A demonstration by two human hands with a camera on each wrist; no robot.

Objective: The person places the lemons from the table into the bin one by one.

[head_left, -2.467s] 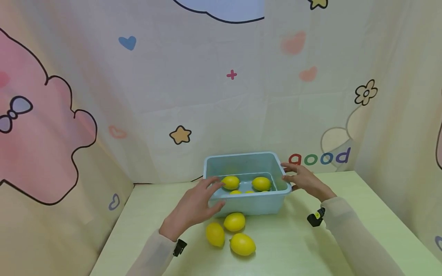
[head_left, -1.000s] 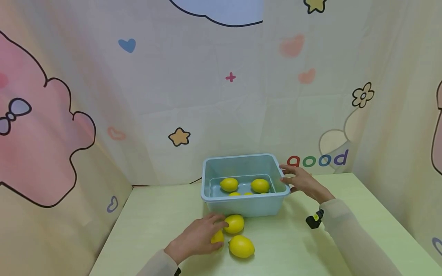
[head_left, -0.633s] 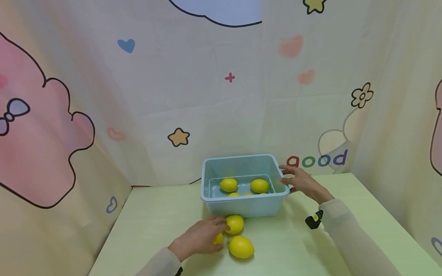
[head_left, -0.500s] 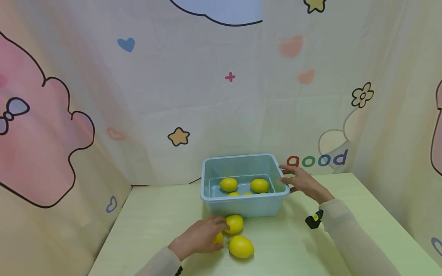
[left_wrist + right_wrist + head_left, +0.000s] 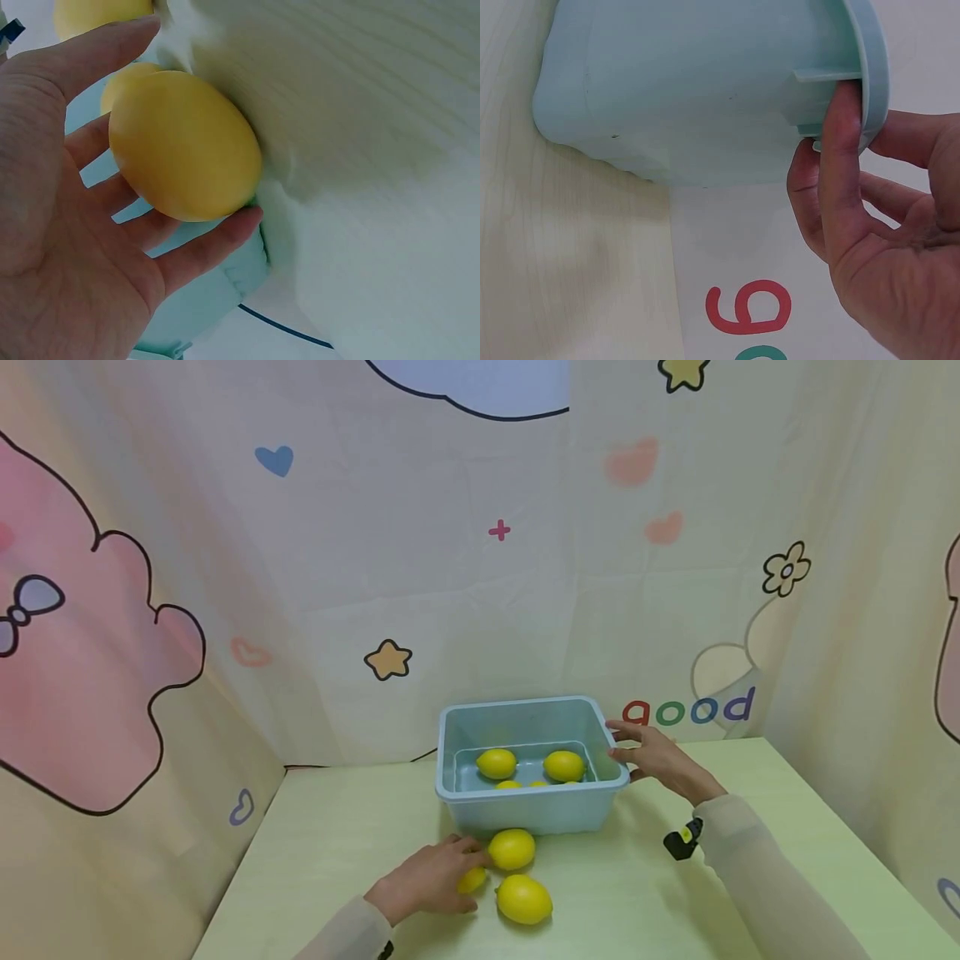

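My left hand (image 5: pixel 431 878) is low over the table, around the leftmost lemon (image 5: pixel 187 146). In the left wrist view its fingers reach behind this lemon, while the thumb stands apart from it. Two more lemons lie close by: one (image 5: pixel 512 849) before the bin, the other (image 5: pixel 524 899) nearer me. With my right hand (image 5: pixel 663 762) I hold the right rim of the light blue plastic bin (image 5: pixel 536 810). In the right wrist view, fingertips (image 5: pixel 845 112) sit under the rim, with the thumb on its other side.
Inside the bin lie several lemons, among them a left one (image 5: pixel 497 764) and a right one (image 5: pixel 565 767); the front wall partly hides others. A printed curtain (image 5: pixel 337 527) hangs behind the pale table (image 5: pixel 337 827). A thin dark cable (image 5: pixel 423 755) runs behind the bin.
My left hand has come down from the bin's front left to the leftmost lemon. That lemon has turned, and the one before the bin has shifted slightly right. My right hand stays at the rim.
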